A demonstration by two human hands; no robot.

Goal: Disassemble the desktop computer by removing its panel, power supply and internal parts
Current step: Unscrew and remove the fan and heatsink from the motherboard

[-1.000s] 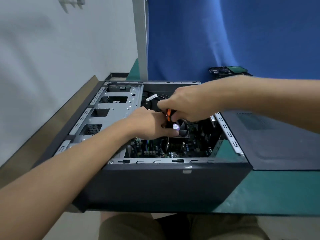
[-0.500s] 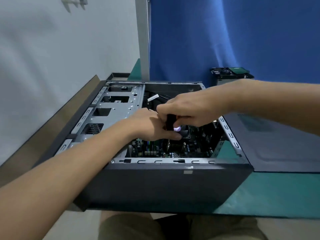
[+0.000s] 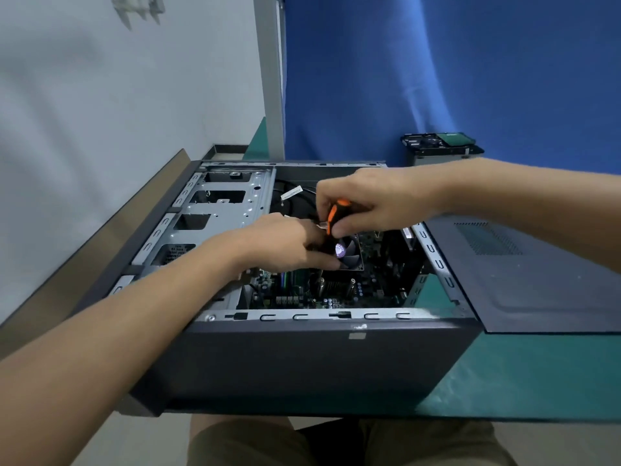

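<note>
The dark desktop case lies on its side on the green table, its top open. Inside I see the motherboard and a CPU cooler fan with a purple hub. My right hand grips an orange and black screwdriver held upright over the fan's left corner. My left hand reaches into the case and its fingers hold the screwdriver's lower part beside the fan; the tip is hidden. The removed side panel lies flat to the right of the case.
A silver drive cage fills the case's left half. A removed part with a green board stands at the back right before a blue curtain. A white wall runs along the left. Green table shows at the right front.
My right hand has turned on the screwdriver, so the orange grip shows again after being hidden half a second ago. Both hands stay over the fan.
</note>
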